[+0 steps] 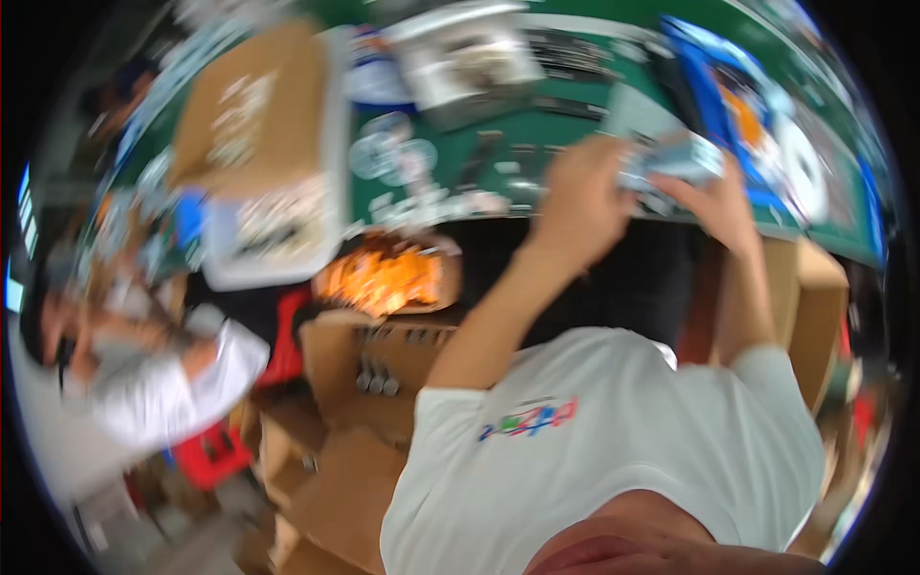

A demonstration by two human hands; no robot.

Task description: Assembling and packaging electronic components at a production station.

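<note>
Two hands, left hand (586, 196) and right hand (721, 203), hold a blurred pale grey-blue packet (671, 161).

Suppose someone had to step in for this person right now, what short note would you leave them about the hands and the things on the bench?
Left hand: raised over the near edge of the green bench top, closed on one end of a small pale grey-blue boxy object.
Right hand: closed on the other end of the same object; the picture is too blurred to tell what the object is.
Nearby: a blue tray just beyond the hands, a flat brown cardboard sheet far left on the bench, an open brown cardboard box below the bench.
Done: the object is lifted in both hands.
Left: it has not been set down anywhere.
</note>
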